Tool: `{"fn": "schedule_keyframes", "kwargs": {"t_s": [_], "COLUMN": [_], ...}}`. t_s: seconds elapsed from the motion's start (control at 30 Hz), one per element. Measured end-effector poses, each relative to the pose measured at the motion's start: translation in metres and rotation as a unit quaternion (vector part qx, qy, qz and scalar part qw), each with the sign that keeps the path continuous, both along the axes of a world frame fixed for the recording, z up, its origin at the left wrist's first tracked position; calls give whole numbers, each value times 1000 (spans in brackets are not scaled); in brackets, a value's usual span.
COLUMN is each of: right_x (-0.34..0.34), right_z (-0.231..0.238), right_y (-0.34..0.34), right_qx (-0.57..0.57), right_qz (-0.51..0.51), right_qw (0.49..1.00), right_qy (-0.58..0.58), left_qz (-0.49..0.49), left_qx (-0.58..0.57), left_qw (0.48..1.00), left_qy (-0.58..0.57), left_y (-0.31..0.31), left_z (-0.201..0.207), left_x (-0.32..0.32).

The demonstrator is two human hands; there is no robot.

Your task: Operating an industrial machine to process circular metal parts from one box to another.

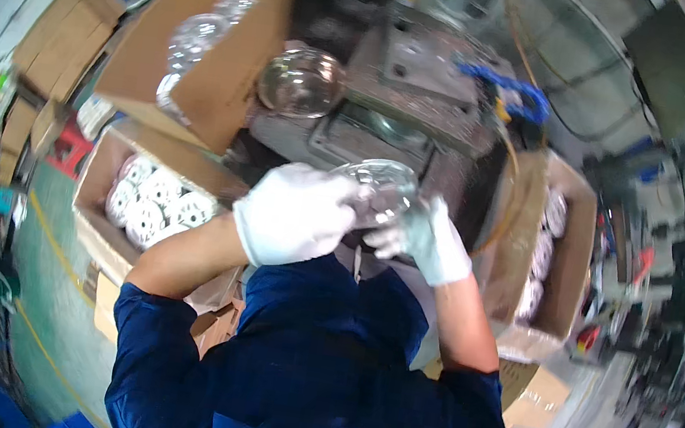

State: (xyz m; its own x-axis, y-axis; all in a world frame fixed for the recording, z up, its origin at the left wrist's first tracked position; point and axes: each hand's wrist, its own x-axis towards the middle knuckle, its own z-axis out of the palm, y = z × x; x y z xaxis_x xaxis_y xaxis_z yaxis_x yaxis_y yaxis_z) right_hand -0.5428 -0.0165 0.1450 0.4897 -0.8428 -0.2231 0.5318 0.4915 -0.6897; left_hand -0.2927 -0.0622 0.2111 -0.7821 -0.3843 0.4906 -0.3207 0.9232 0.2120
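In front of my chest is a shiny, see-through bowl-shaped piece (377,186), tilted. My left hand (299,212), in a white glove, grips its left edge with the fingers closed. At its lower right edge is my right hand (424,241), also gloved, fingers curled round the rim; motion blurs them a little. Just beyond stands a metal press fixture (416,93) with a flat upper block and an opening below. A second clear, rounded piece (301,83) rests to the left of the fixture.
A tall cardboard box (206,63) at the far left holds several shiny pieces. Below it, an open carton (108,229) contains white parts with dark holes; another carton (566,272) on the right holds similar ones. A blue coiled hose (509,89) and an orange tube (512,181) hang beside the fixture.
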Motion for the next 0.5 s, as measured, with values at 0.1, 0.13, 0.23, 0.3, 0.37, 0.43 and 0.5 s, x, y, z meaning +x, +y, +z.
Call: {"fn": "schedule_keyframes", "kwargs": {"t_s": [0.1,0.13,0.23,0.3,0.37,0.43,0.5], "right_x": [3,-3,-21,-23,-21,-16,-13], "right_z": [22,15,-1,-6,-11,-12,-14], "right_y": [3,6,11,8,1,-5,-11], "right_qx": [3,4,-8,-13,-32,-66,-81], "right_qz": [-155,-199,-294,-322,-298,-253,-238], "right_qw": [986,977,951,945,954,965,968], "right_qy": [61,81,92,50,27,7,23], "left_qz": [-75,-84,-17,93,214,183,123], "left_qx": [-75,-81,-1,80,264,385,445], "left_qw": [991,989,999,988,926,872,819], "left_qy": [-79,-88,-27,97,163,240,341], "left_y": [4,4,-9,-16,-18,-33,-47], "left_z": [-8,-7,16,4,-12,-37,-49], "left_x": [-43,-51,-62,-65,-75,-91,-101]}}
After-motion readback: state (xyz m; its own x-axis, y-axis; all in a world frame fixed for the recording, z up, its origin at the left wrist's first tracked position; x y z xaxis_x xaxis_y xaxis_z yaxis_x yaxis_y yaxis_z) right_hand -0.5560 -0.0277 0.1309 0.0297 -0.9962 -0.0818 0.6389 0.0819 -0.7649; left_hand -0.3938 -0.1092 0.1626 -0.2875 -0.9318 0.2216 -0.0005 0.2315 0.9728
